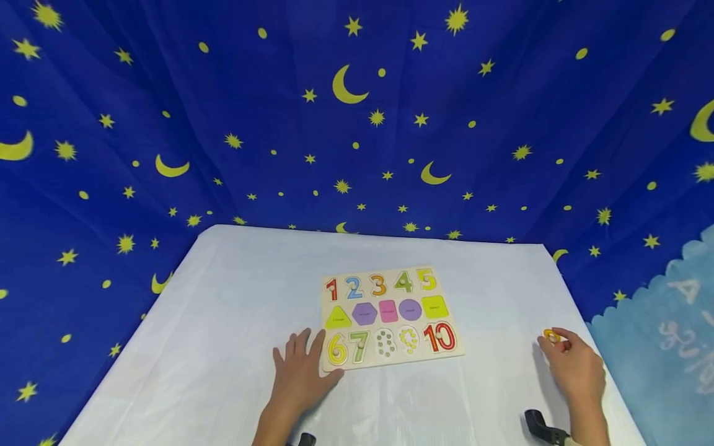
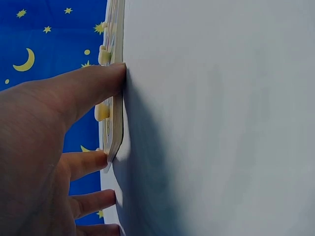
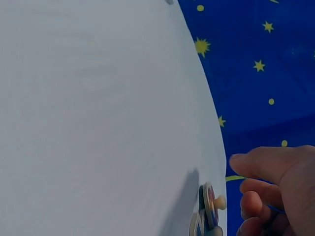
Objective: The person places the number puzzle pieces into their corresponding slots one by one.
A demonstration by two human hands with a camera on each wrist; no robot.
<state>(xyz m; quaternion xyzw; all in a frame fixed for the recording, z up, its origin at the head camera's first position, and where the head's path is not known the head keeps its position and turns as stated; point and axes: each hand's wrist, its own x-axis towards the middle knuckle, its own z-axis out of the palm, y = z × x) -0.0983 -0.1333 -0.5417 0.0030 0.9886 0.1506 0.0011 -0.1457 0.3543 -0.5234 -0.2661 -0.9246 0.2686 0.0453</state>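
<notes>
A wooden number puzzle board (image 1: pixel 365 322) lies flat mid-table. Knobbed digits fill its top row and part of its bottom row; the 8 recess (image 1: pixel 385 342) and 9 recess (image 1: pixel 409 339) show printed pictures. At its lower left corner my left hand (image 1: pixel 301 375) is spread, thumb touching the front edge and index finger at the corner. Far right, my right hand (image 1: pixel 577 368) has bent fingers around an orange knobbed puzzle piece (image 1: pixel 551 336). In the right wrist view its thumb and fingers stand apart from that piece (image 3: pixel 209 204); a second puzzle piece (image 3: pixel 197 226) lies beside it.
White cloth covers the table (image 1: pixel 223 310). Behind and beside it hangs a blue curtain (image 1: pixel 279 124) with yellow stars and moons. A light blue panel (image 1: pixel 664 328) with white lettering is at the right. Dark wrist mounts (image 1: pixel 543 427) show near the front edge.
</notes>
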